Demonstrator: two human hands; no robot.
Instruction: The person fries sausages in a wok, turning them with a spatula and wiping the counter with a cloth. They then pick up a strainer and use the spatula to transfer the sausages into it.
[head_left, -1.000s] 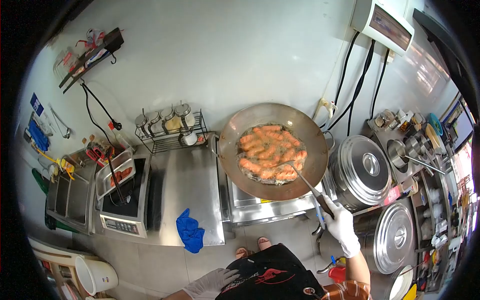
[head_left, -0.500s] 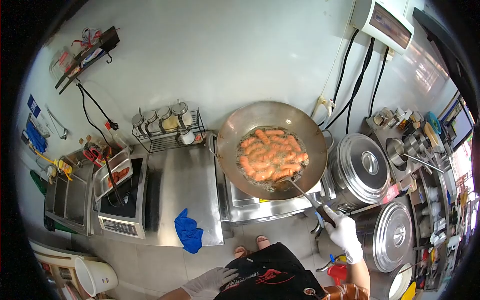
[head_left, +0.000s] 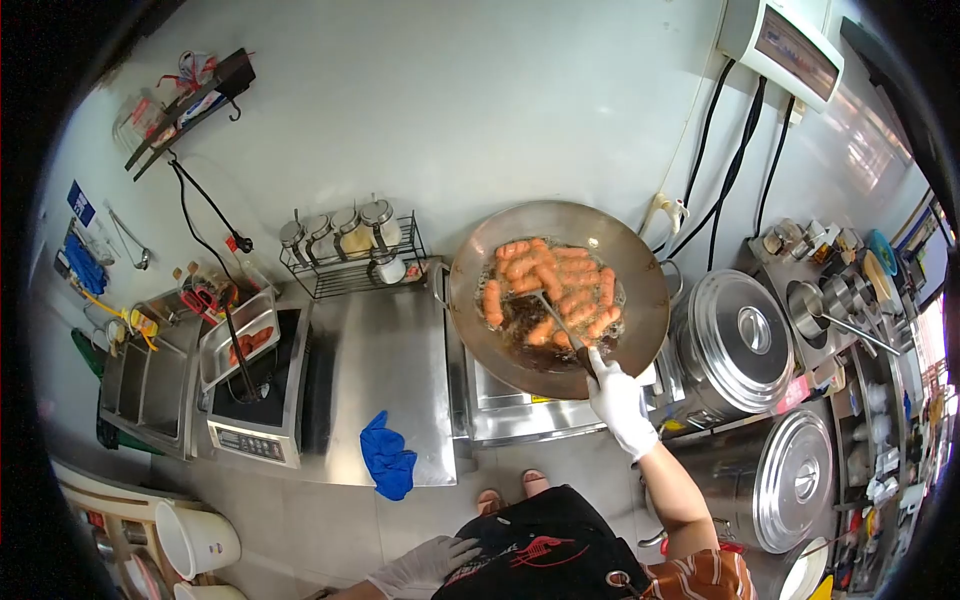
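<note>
Many orange-red sausages (head_left: 575,300) lie in bubbling oil inside a large steel wok (head_left: 500,365) on the stove. My right hand (head_left: 622,408), in a white glove, is closed around the dark handle of a wok spatula (head_left: 568,330). Its metal end is among the sausages near the wok's middle, partly hidden by them and the oil. My left hand (head_left: 428,568), gloved too, lies flat against the black apron (head_left: 540,550) with its fingers stretched out and holds nothing.
Left of the wok, a steel counter (head_left: 375,345) carries a blue cloth (head_left: 387,457) and a rack of jars (head_left: 355,250). A tray with sausages (head_left: 238,345) rests on an induction cooker (head_left: 255,435). Large lidded pots (head_left: 740,335) stand close on the right.
My right hand has moved forward and left, pushing the spatula deeper into the wok. The sausages have shifted toward the back and right, baring dark oil at the front left. My left hand stays put.
</note>
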